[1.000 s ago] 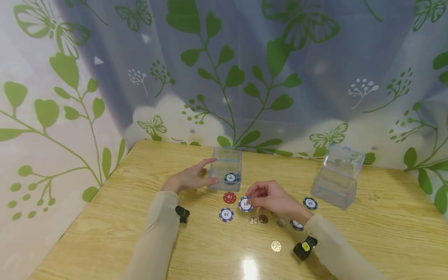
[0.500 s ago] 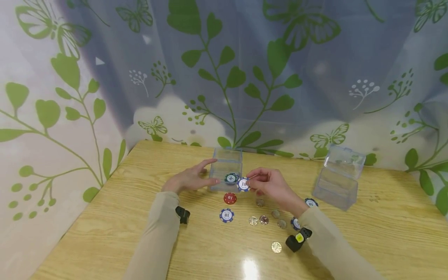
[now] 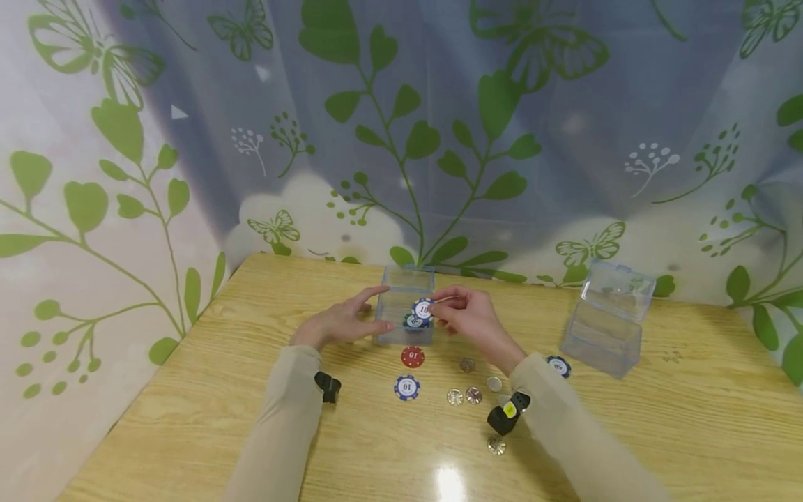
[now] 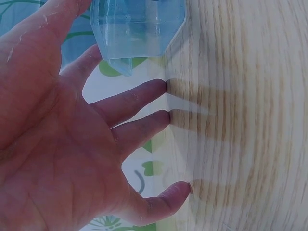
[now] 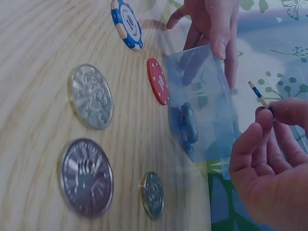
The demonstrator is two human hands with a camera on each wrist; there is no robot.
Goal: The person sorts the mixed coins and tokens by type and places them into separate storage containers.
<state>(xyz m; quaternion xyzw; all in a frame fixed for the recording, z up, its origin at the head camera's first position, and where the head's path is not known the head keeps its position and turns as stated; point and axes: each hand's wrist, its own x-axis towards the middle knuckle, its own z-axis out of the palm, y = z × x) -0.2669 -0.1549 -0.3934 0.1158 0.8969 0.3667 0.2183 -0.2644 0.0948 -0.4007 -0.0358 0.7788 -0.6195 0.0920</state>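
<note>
My right hand [image 3: 469,315] pinches a blue-and-white poker chip [image 3: 422,309], marked 10, by its edge. The chip overlaps the left clear plastic box [image 3: 401,337], whose hinged lid stands up at the back. Edge-on in the right wrist view, the chip [image 5: 258,94] shows above the box opening. Inside the box, dark green chips [image 3: 412,321] lie, partly covered by the held one. My left hand [image 3: 339,323] spreads at the box's left side, thumb and index finger at its wall. In the left wrist view, other fingers [image 4: 129,102] reach to the tabletop.
In front of the box lie a red chip [image 3: 413,357] and a blue chip [image 3: 407,388]. Several metal coins [image 3: 473,396] are scattered under my right forearm. A second clear box [image 3: 602,341] with raised lid stands right, near another blue chip [image 3: 558,367]. A patterned curtain hangs behind.
My right hand has lifted the blue-and-white chip from in front of the box, carrying it back and left until it is over the opening. The left hand has stayed at the box.
</note>
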